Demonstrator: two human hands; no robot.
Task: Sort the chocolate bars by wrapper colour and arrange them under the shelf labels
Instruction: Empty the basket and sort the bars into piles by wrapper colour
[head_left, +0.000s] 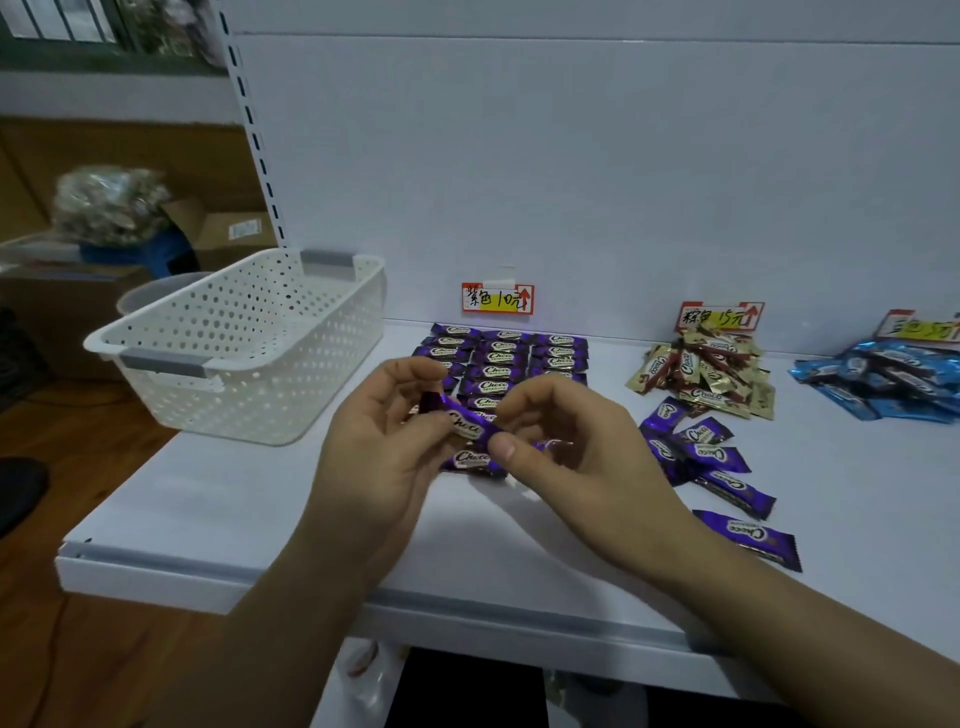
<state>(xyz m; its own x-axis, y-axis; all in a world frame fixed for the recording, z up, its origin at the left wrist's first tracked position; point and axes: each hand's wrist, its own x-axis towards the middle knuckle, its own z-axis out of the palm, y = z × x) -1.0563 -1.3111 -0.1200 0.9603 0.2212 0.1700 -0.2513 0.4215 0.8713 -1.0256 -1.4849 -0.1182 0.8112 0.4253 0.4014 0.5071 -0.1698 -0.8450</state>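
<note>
Holding one purple bar above the shelf, left hand and right hand are each pinched shut on an end. It is kept just in front of the tidy purple rows under the purple label. Risk: rows could be knocked askew if it is set down carelessly. Loose purple bars beside the gold pile could get mixed in.

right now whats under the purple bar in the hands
Another purple bar lies on the shelf beneath the held purple bar, below the neat purple rows. The left hand and right hand cover its ends and the rows' front edge.
</note>
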